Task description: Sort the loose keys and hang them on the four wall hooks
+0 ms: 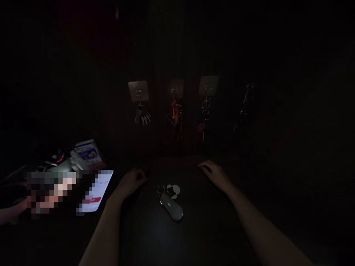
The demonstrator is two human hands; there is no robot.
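Observation:
In the dim head view a shiny grey key fob (171,207) lies on the dark tabletop (149,240) between my hands. Joined to it are a metal ring (161,190) and a white rounded charm (174,189) with a dark middle. My left hand (131,183) rests on the table left of the fob, thumb and fingers curled in together, with nothing visible in them. On the other side, my right hand (215,174) also rests with its fingers curled and fingertips close together, apart from the fob. Nothing shows in its grip.
Bunches of keys (142,115) hang from wall hooks (139,92); one bunch has red and yellow cords (175,112). At left, another person's arm (12,214) reaches toward a lit phone (97,194), partly pixelated. Behind lies a printed box (88,153).

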